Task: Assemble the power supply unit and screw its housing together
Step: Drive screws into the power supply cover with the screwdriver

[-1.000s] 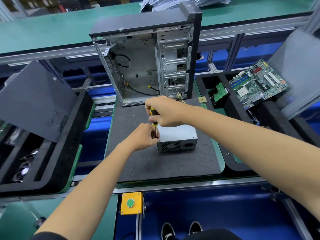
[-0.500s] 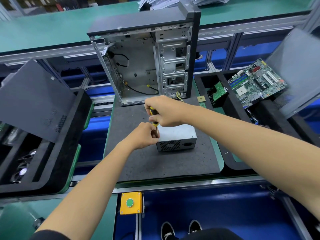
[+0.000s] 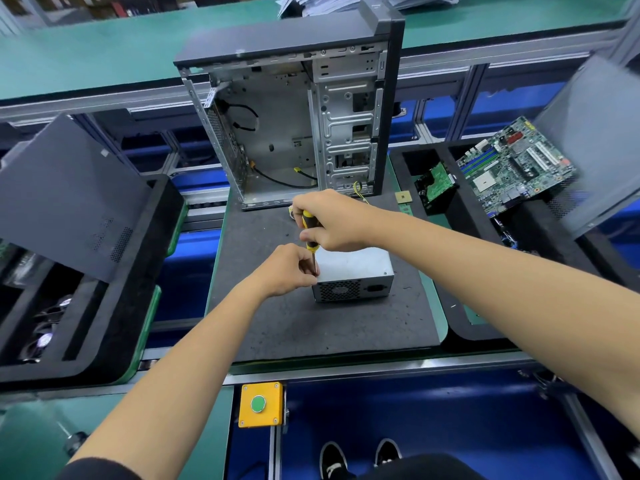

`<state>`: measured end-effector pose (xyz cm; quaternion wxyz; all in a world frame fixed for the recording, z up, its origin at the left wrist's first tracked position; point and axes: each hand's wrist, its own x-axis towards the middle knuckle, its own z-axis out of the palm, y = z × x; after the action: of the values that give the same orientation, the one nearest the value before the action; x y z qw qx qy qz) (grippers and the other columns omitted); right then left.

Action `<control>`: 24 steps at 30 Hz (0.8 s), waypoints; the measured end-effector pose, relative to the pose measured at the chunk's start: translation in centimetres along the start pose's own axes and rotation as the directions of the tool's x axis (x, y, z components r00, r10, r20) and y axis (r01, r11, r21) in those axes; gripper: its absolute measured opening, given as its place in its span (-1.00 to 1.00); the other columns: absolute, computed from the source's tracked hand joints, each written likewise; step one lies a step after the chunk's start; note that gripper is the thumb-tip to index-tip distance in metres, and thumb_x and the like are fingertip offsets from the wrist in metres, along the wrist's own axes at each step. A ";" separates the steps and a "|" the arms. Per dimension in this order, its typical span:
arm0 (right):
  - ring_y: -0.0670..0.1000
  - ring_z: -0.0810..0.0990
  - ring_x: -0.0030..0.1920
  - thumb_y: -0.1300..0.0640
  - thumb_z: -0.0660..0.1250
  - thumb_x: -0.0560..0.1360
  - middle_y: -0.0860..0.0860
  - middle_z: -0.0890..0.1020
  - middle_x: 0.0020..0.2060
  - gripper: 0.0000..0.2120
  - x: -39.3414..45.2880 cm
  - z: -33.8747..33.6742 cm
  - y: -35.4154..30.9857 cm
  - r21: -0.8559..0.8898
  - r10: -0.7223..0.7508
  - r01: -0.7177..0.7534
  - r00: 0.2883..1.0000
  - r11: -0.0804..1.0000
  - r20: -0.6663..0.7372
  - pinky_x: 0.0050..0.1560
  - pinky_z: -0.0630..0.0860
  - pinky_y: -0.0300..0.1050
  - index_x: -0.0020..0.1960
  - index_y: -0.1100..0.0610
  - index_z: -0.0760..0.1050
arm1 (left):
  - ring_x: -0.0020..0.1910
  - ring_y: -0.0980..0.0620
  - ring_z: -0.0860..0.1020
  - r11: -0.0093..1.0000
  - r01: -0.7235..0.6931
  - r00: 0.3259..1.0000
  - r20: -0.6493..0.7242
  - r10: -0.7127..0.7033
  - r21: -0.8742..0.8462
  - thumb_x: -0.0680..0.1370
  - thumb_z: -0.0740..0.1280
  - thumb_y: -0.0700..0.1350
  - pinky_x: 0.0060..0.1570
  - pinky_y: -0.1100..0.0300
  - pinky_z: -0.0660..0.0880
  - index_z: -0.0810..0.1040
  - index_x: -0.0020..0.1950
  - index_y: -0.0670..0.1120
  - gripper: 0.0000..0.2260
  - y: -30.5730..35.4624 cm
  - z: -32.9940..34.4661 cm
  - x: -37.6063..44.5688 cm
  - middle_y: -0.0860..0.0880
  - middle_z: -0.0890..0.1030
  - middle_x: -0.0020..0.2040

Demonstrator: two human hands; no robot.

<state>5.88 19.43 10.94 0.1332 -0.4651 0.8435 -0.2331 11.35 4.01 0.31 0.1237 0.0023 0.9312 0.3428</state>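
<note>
Power supply unit (image 3: 356, 271) boxy grey metal; right hand (image 3: 332, 220) grips screwdriver (image 3: 309, 230); left hand (image 3: 289, 273) pinches its shaft.

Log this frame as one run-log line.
step: screwing PSU housing | right hand: grips screwdriver upright at PSU left edge | left hand: steadies shaft | PSU on mat

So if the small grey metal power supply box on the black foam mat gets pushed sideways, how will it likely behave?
The grey metal power supply box looks rigid, so it probably won't flex. It sits low and flat on the black foam mat, so it likely resists tipping and drags rather than glides. Probably heavy for its size.
</note>
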 end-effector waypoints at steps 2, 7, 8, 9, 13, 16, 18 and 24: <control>0.05 0.59 -0.09 0.22 0.33 0.51 0.02 0.58 -0.20 -0.90 0.0 0.0 0.0 -0.004 0.001 -0.001 1.000 1.000 -0.002 -0.09 0.53 0.03 -0.10 0.14 0.40 | -0.32 0.23 0.54 1.000 0.007 1.000 0.000 -0.007 0.006 0.37 0.46 -0.22 -0.26 0.41 0.49 0.61 -0.26 -0.04 -0.91 0.0 0.0 0.1 -0.01 0.67 -0.21; 0.06 0.54 -0.13 0.22 0.33 0.50 0.02 0.58 -0.20 -0.89 0.1 0.1 0.1 -0.031 -0.012 0.011 1.000 0.999 -0.001 -0.10 0.51 0.02 -0.11 0.14 0.39 | -0.35 0.27 0.53 1.000 0.000 1.000 0.009 0.000 0.002 0.38 0.47 -0.21 -0.27 0.42 0.48 0.60 -0.28 -0.02 -0.89 0.1 0.0 0.2 0.00 0.66 -0.24; 0.05 0.53 -0.13 0.22 0.33 0.50 0.02 0.57 -0.20 -0.89 0.1 0.1 0.1 -0.031 -0.013 0.013 1.000 0.999 -0.006 -0.11 0.50 0.02 -0.11 0.14 0.39 | -0.35 0.28 0.53 1.000 -0.002 1.000 0.011 0.002 -0.001 0.38 0.48 -0.20 -0.27 0.42 0.48 0.60 -0.28 -0.02 -0.89 0.1 0.0 0.2 0.00 0.66 -0.24; 0.05 0.53 -0.14 0.22 0.33 0.50 0.02 0.57 -0.20 -0.89 0.1 0.2 0.2 -0.025 -0.012 0.012 1.000 1.000 -0.012 -0.11 0.50 0.01 -0.11 0.13 0.39 | -0.35 0.28 0.53 1.000 -0.003 1.000 0.009 0.003 0.000 0.38 0.48 -0.20 -0.28 0.43 0.47 0.60 -0.28 -0.02 -0.88 0.2 0.0 0.2 0.01 0.65 -0.25; 0.01 0.56 -0.18 0.22 0.34 0.50 -0.02 0.55 -0.24 -0.89 0.1 0.1 0.4 0.003 -0.002 0.002 0.999 1.000 -0.034 -0.14 0.52 -0.01 -0.12 0.13 0.39 | -0.31 0.23 0.56 1.000 -0.001 1.000 -0.001 0.001 0.009 0.38 0.49 -0.19 -0.24 0.39 0.50 0.60 -0.28 0.00 -0.88 0.3 0.0 0.2 0.02 0.66 -0.25; 0.00 0.60 -0.18 0.22 0.34 0.51 -0.01 0.57 -0.24 -0.89 0.1 0.1 0.6 0.017 -0.004 0.005 0.999 1.000 -0.045 -0.14 0.54 0.00 -0.11 0.13 0.40 | -0.27 0.18 0.57 1.000 0.007 1.000 0.006 -0.007 -0.002 0.38 0.47 -0.19 -0.21 0.35 0.51 0.61 -0.27 -0.01 -0.89 0.4 0.1 0.2 0.03 0.66 -0.21; 0.02 0.61 -0.15 0.22 0.34 0.50 0.00 0.57 -0.23 -0.89 0.1 0.1 0.6 0.022 -0.008 0.009 0.999 1.000 -0.043 -0.13 0.54 0.01 -0.12 0.13 0.40 | -0.31 0.25 0.53 1.000 0.012 1.000 0.009 -0.012 -0.010 0.39 0.46 -0.20 -0.24 0.41 0.47 0.62 -0.26 -0.05 -0.92 0.5 0.2 0.1 0.08 0.65 -0.21; 0.05 0.54 -0.16 0.23 0.33 0.49 0.01 0.57 -0.23 -0.89 0.0 0.5 0.6 -0.012 -0.010 0.010 1.000 1.000 -0.011 -0.11 0.52 0.03 -0.11 0.13 0.39 | -0.36 0.32 0.51 1.000 0.025 1.000 0.014 -0.025 -0.004 0.39 0.45 -0.21 -0.31 0.51 0.40 0.62 -0.26 -0.08 -0.94 0.7 0.2 0.0 0.14 0.63 -0.27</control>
<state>5.66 19.54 10.18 0.1247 -0.4687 0.8434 -0.2312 11.31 4.71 0.57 0.1347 -0.0072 0.9295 0.3433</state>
